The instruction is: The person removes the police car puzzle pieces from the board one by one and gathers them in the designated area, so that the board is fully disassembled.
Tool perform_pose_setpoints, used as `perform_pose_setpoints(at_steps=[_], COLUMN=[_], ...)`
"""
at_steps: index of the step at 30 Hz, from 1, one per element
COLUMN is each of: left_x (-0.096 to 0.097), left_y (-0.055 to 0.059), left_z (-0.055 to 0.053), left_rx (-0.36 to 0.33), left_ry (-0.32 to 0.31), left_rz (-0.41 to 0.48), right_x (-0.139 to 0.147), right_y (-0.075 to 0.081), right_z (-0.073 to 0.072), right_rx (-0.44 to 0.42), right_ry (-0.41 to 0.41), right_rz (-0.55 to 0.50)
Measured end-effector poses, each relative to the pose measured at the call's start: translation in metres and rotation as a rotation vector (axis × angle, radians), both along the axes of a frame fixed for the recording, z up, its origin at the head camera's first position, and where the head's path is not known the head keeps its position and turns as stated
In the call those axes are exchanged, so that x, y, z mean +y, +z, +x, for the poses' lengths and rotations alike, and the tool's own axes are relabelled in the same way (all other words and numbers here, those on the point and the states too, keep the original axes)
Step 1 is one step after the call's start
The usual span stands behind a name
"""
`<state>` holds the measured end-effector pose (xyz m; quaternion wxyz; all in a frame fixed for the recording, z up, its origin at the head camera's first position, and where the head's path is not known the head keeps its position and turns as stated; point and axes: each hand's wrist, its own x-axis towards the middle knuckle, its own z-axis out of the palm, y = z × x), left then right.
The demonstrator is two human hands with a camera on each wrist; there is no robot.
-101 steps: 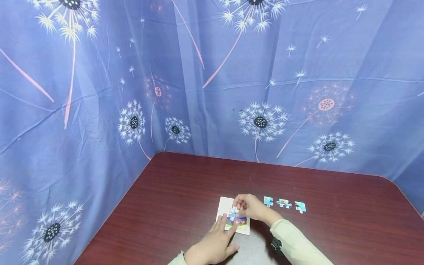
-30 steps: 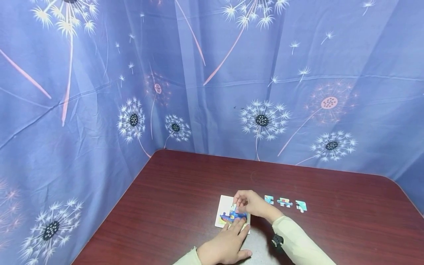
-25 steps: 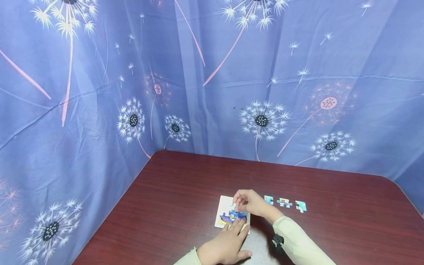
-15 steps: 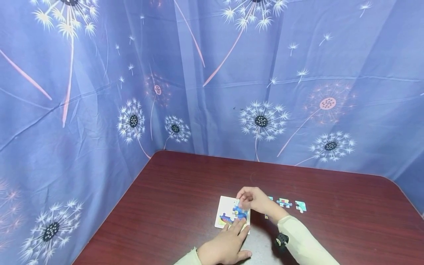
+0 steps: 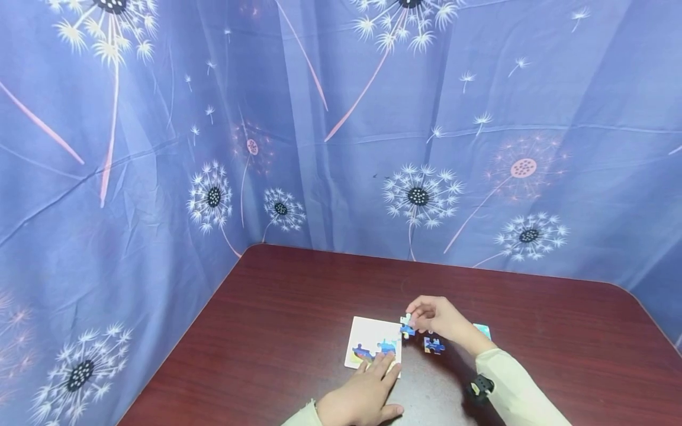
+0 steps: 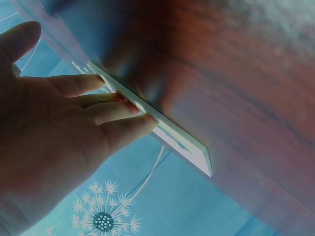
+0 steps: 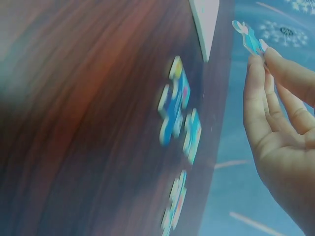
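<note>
A white puzzle board [image 5: 373, 327] lies on the table, with blue and yellow pieces fitted along its near part. My left hand [image 5: 367, 393] rests its straight fingertips on the board's near edge, covering some of those pieces; the left wrist view shows the fingers [image 6: 130, 130] along the board's edge. Just right of the board, my right hand [image 5: 439, 319] pinches a blue and white puzzle piece [image 5: 407, 329] between thumb and fingertips. The right wrist view shows this held piece [image 7: 249, 38] raised above the table. Under the hand lies a loose dark-blue piece [image 5: 434, 345].
More loose pieces, a light-blue one [image 7: 193, 135] and another [image 7: 175, 204], lie on the table to the right; the right hand mostly hides them in the head view. A blue dandelion-print curtain [image 5: 341, 195] hangs behind the dark red wooden table [image 5: 288, 313].
My right hand has lifted a piece off the board and carried it right, leaving a white gap there. The dark-blue loose piece has come into view. My left hand stays on the board.
</note>
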<state>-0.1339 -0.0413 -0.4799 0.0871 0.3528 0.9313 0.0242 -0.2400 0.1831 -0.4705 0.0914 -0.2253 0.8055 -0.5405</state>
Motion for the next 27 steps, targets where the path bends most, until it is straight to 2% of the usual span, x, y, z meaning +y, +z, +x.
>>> perform_pose_setpoints(at_steps=[7, 12, 27], left_x=[-0.001, 0.0, -0.002], left_y=[-0.002, -0.002, -0.002], left_z=[-0.001, -0.002, -0.002], left_rx=[-0.05, -0.045, -0.066], left_ry=[0.014, 0.002, -0.008], left_rz=[0.02, 0.008, 0.02], right_x=[0.032, 0.053, 0.089], right_y=[-0.007, -0.008, -0.016], right_z=[0.004, 0.008, 0.024], right_rx=[0.014, -0.008, -0.106], right_ry=[-0.031, -0.056, -0.001], right_rz=[0.013, 0.005, 0.028])
